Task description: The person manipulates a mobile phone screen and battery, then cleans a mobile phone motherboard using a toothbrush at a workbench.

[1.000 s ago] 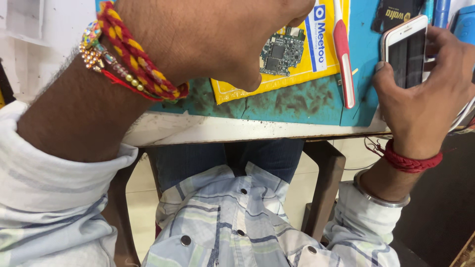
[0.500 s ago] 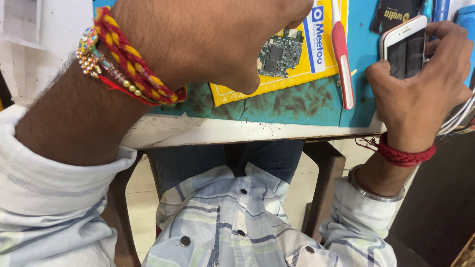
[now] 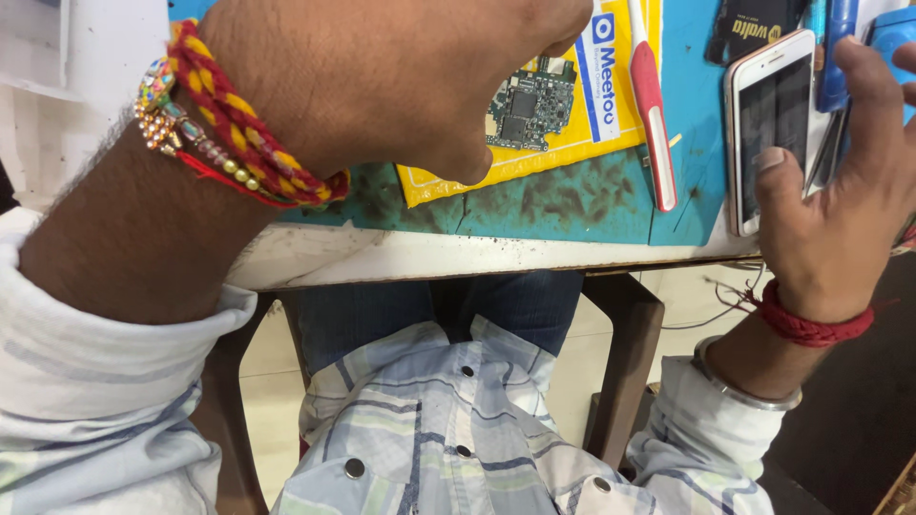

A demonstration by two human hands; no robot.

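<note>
Overhead, head view: right hand (image 3: pixel 840 191) is gripping the white smartphone (image 3: pixel 768 124) at the bench (image 3: pixel 429 256) edge, thumb on its screen, fingers curled round the far side. Left hand (image 3: pixel 401 76) is hovering closed above the green circuit board (image 3: pixel 530 105) on the yellow pad (image 3: pixel 572 143); contents indiscernible. Risk: the phone, overhanging slightly, could slip off if the grip loosens.

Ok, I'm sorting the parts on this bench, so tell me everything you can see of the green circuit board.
The circuit board is small, flat and dark green, studded with black chips and silver metal parts. It looks bare, with no casing. It lies flat on a yellow packet on the teal mat. The left hand hangs over it and hides its upper left part; whether the fingers touch it cannot be told. A red-handled tool lies apart to its right.
</note>
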